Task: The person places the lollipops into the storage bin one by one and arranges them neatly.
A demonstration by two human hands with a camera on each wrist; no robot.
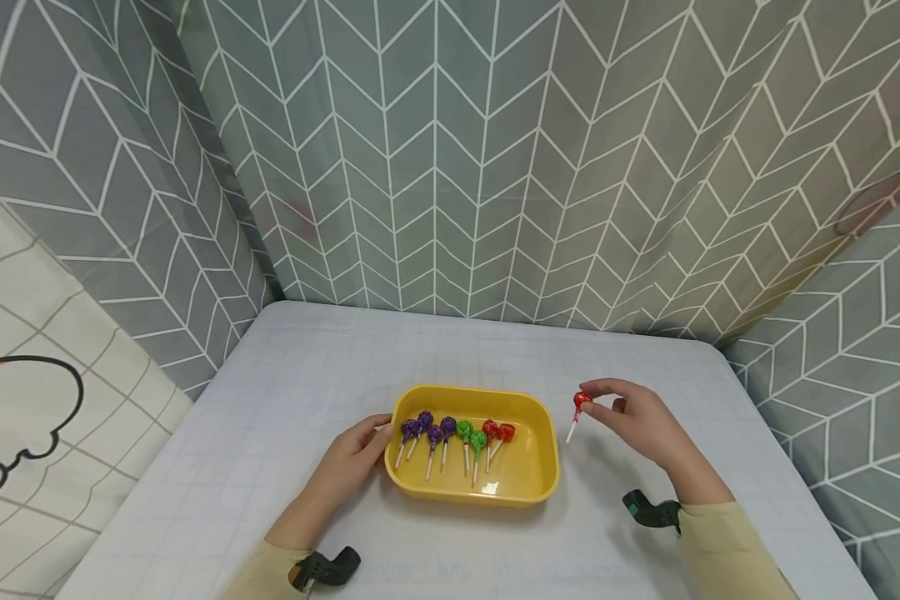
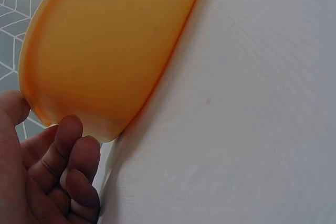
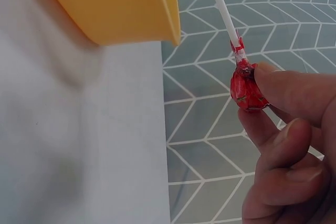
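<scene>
A yellow tray [image 1: 480,492] sits on the table with purple, green and red lollipops lying in a row inside. My left hand [image 1: 356,454] grips its left end, thumb at the rim and fingers against the outer wall [image 2: 121,51]. To the right of the tray, my right hand [image 1: 637,417] pinches a red lollipop [image 3: 247,87] by its wrapped head between thumb and fingers. The white stick [image 3: 223,11] points down toward the table in the head view. Inside the tray, two red lollipops [image 1: 506,432] are rightmost, beside the green ones [image 1: 478,440]; several purple ones [image 1: 447,427] lie at left.
A white cloth covers the table [image 1: 330,350]. Grey curtains [image 1: 457,167] with a white chevron pattern hang behind it and along the sides. Dark wrist cameras [image 1: 648,508] are strapped at both sleeves.
</scene>
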